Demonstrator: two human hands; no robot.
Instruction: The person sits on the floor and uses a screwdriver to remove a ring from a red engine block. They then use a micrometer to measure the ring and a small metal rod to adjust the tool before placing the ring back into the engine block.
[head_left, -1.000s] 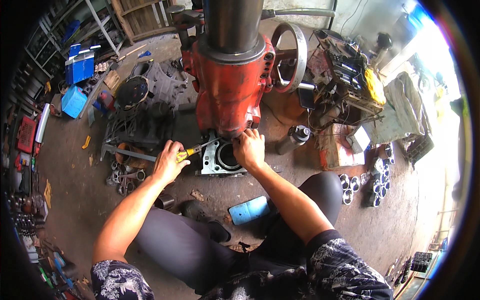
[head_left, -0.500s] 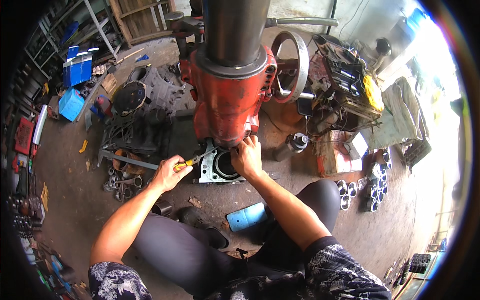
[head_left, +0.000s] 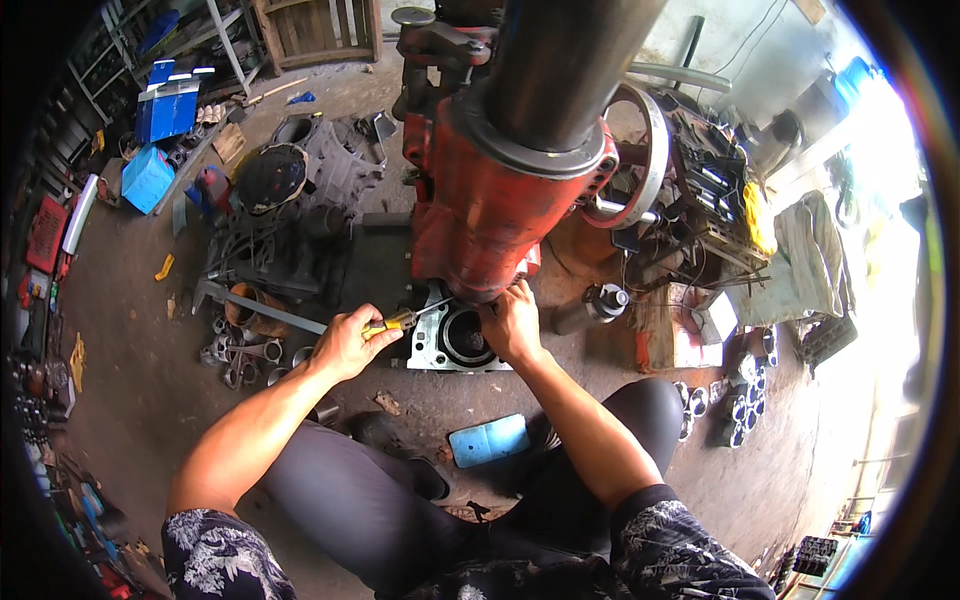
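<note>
My left hand (head_left: 345, 345) is closed around the yellow handle of a screwdriver (head_left: 376, 328). The screwdriver's thin shaft points right, to the lower end of a red machine head (head_left: 475, 215); its very tip is hard to make out. My right hand (head_left: 514, 325) is at the bottom of that machine head, fingers curled in against it; whatever they grip is hidden. Just under both hands lies a grey metal engine block (head_left: 428, 345) with a round dark bore (head_left: 468, 335). From the machine's top rises a thick dark column (head_left: 560, 70).
A handwheel (head_left: 660, 150) sticks out at the machine's right. A dark bottle (head_left: 590, 308) stands beyond my right hand. To the left are a long caliper (head_left: 270, 308) and connecting rods (head_left: 250, 362). A blue phone (head_left: 490, 441) lies between my legs.
The view has shifted, so the machine appears farther right and more tilted. My left hand has brought the screwdriver's shaft closer to the machine's lower end. My right hand stays there.
</note>
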